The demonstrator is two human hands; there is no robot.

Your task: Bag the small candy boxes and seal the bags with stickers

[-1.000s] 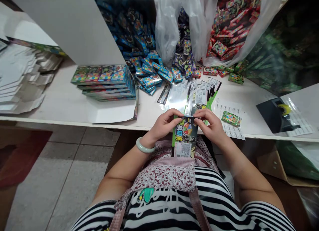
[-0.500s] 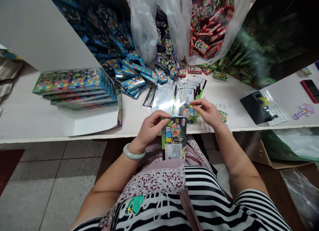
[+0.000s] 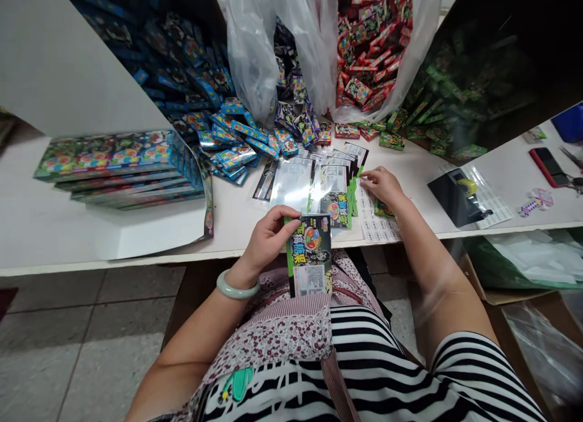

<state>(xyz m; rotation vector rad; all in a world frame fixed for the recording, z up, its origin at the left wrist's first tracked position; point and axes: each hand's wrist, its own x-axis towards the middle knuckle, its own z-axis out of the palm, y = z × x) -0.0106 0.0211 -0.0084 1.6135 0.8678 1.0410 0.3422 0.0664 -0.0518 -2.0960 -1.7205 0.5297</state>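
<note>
Smooth white table [image 3: 239, 218], bearing a crinkled, translucent bag [image 3: 248, 64] of glossy red packs [image 3: 373, 64] and a bent card tray [image 3: 146, 228] of stacked oblong boxes [image 3: 107, 158]. Shiny flat pouches [image 3: 331, 197] overlap centrally, beside a paper sheet [image 3: 380, 231] of oval labels. The held pouch [image 3: 310, 255], rectangular, black and green, lies above the lap, its upper corner clamped by the left hand [image 3: 268, 234], thumb against fingers. Right hand [image 3: 386, 187]: fingers loosely curled over the sheet; whether the tips meet or touch it cannot be told. Smallest, a green pack [image 3: 383, 210] near the right wrist.
</note>
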